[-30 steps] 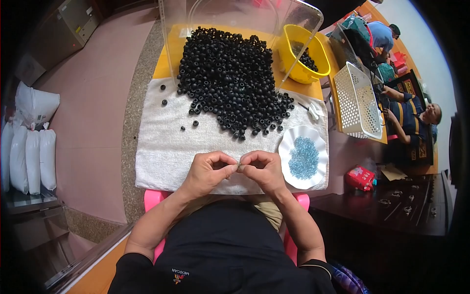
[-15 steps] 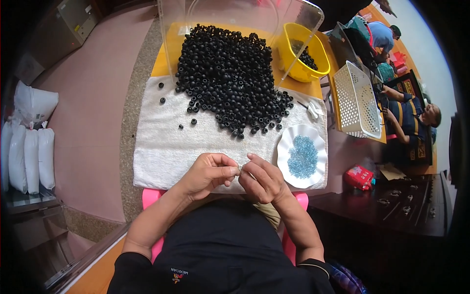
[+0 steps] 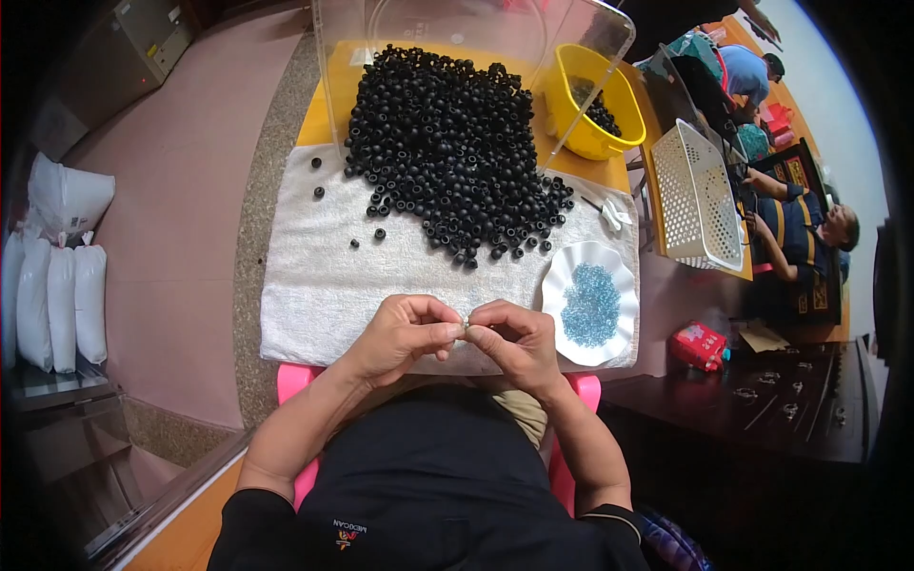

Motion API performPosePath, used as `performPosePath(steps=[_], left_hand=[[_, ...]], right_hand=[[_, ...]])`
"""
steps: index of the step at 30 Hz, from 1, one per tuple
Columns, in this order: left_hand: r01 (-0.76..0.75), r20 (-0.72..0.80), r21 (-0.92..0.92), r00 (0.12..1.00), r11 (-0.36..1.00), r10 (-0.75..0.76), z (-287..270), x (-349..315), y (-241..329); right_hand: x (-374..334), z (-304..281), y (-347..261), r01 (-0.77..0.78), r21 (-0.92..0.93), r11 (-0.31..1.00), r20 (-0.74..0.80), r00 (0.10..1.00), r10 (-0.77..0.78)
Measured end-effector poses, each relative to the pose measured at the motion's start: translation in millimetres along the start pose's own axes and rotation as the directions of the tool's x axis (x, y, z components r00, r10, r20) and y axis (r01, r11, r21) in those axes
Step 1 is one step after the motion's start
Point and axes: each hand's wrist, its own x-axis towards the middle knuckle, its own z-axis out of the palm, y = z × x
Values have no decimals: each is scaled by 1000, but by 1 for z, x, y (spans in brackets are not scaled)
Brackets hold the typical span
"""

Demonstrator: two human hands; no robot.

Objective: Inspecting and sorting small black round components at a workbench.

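Over the front edge of a white towel (image 3: 319, 295), my left hand (image 3: 405, 338) and my right hand (image 3: 519, 347) meet fingertip to fingertip. Both are closed in a pinch around a tiny pale object (image 3: 466, 324), too small and covered to name. Beyond them spreads a large heap of black round pieces with holes (image 3: 443, 143), like beads, spilling from a clear plastic bin (image 3: 330, 86) lying open toward me. Several loose black pieces lie left of the heap. Close to my right hand stands a white scalloped dish (image 3: 625, 328) holding small clear blue beads (image 3: 590, 305).
A yellow basin (image 3: 564, 124) with more black pieces stands at the back right. Before it lies a small white-handled tool (image 3: 616, 215). Further right are a white perforated basket (image 3: 695, 190) and a seated person (image 3: 795, 224). White sacks (image 3: 62, 300) stand at far left.
My right hand has turned, its fingers now pinching against the left fingertips instead of curling over with the index finger raised. My left hand has stayed almost still.
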Motion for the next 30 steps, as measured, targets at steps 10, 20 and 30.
performPosePath(steps=[10,20,30], left_hand=[[4,29,-2,1000,1000,-4,0,1,-1],[77,95,-41,993,996,-73,-3,1,0],[71,85,37,994,997,-74,-5,2,0]], right_hand=[[-1,2,10,-66,309,949,-14,997,74],[10,3,2,538,-498,680,64,805,-589],[4,-7,3,123,-50,991,110,987,-117]])
